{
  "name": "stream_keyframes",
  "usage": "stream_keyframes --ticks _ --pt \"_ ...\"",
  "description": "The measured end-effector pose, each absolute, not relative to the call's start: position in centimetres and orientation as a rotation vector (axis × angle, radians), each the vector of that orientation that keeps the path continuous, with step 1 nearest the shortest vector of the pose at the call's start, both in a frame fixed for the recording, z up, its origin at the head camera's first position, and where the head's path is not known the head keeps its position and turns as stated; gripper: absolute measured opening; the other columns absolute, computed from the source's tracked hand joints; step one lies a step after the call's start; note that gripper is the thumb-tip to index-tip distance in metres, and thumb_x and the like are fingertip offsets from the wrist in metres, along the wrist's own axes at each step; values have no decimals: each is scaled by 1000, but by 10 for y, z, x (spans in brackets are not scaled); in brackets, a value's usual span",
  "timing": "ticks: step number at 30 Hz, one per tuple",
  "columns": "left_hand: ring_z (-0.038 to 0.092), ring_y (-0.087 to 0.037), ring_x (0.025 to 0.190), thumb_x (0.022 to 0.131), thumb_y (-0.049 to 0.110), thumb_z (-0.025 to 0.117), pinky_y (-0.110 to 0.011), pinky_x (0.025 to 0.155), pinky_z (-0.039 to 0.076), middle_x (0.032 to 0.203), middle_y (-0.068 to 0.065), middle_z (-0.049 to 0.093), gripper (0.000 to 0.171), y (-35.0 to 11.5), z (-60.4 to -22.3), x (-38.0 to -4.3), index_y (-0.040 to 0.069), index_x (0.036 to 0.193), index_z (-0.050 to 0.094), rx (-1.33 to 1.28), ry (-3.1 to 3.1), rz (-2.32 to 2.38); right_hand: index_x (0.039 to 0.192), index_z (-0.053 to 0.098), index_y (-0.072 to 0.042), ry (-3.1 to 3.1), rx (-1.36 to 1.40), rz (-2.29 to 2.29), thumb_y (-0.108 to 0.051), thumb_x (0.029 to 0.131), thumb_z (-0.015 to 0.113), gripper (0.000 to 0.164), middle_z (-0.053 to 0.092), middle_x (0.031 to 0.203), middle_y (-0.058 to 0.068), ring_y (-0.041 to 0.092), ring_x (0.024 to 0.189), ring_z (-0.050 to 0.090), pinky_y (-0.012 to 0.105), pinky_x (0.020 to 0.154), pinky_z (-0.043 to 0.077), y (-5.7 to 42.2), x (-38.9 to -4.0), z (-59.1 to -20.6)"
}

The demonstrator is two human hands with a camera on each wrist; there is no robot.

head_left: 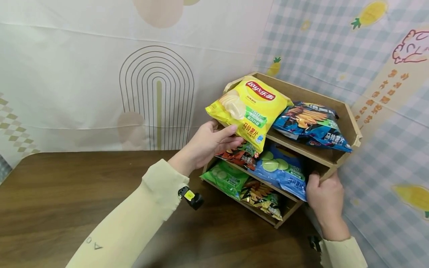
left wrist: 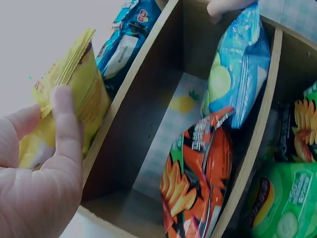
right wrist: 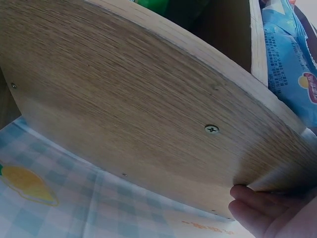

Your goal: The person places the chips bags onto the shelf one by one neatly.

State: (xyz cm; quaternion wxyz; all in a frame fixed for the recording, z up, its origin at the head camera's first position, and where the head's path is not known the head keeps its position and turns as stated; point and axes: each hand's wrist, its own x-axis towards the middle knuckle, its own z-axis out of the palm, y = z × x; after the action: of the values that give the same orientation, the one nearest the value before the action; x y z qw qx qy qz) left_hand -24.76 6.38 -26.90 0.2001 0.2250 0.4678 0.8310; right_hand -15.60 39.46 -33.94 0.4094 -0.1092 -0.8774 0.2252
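Note:
My left hand (head_left: 209,143) pinches the lower left edge of a yellow bag of potato chips (head_left: 254,100), thumb over its front. The bag lies tilted on the top tier of a wooden snack rack (head_left: 305,153). At the rack's right side, my right hand (head_left: 325,203) grips the side panel, thumb on the inner side; in the right wrist view its fingers (right wrist: 252,206) lie along the outer face. A dark blue chip bag (head_left: 311,123) sits beside the yellow one. Below, the middle tier holds an orange-red bag (left wrist: 198,178) and a light blue bag (left wrist: 237,69).
The bottom tier holds a green bag (head_left: 228,176) and a black-and-gold bag (head_left: 261,197). The rack stands on a brown wooden table (head_left: 83,201), close to a checked cloth (head_left: 375,156) on the right. A white patterned cloth (head_left: 83,85) hangs behind.

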Motion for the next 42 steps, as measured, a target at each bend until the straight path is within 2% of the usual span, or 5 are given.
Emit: stream_keyframes --ticks 18,23,28,35,42 --pt "66 -29 97 94 29 64 -42 86 53 117 -12 56 51 90 -274 -255 12 132 35 628 1752 2415 104 50 10 -2196 -245 547 -18 91 47 31 56 90 34 57 79 52 67 64 35 392 -159 -343" --pt "53 -20 108 93 28 65 -31 85 51 128 -8 38 64 87 -279 -248 15 141 24 824 2342 2455 106 51 10 -2173 -250 555 -17 91 47 32 56 92 34 57 79 52 68 65 34 393 -159 -341" --pt "39 -28 117 93 15 64 -28 91 47 130 -14 22 64 89 -286 -246 11 143 23 1068 2670 2385 105 51 11 -2173 -252 554 -18 91 48 32 56 92 35 57 79 53 68 65 35 393 -158 -341" --pt "31 -30 120 92 17 66 -34 99 38 133 -17 19 51 89 -291 -250 7 135 41 1323 3187 1931 105 52 10 -2171 -250 553 -19 91 48 32 56 91 34 56 79 53 67 65 35 394 -159 -341" --pt "16 -38 137 93 35 62 -42 115 15 146 -22 20 70 92 -301 -254 5 148 29 1454 3655 1060 106 51 10 -2173 -254 554 -19 91 48 32 57 91 34 57 80 53 68 64 35 395 -159 -342"
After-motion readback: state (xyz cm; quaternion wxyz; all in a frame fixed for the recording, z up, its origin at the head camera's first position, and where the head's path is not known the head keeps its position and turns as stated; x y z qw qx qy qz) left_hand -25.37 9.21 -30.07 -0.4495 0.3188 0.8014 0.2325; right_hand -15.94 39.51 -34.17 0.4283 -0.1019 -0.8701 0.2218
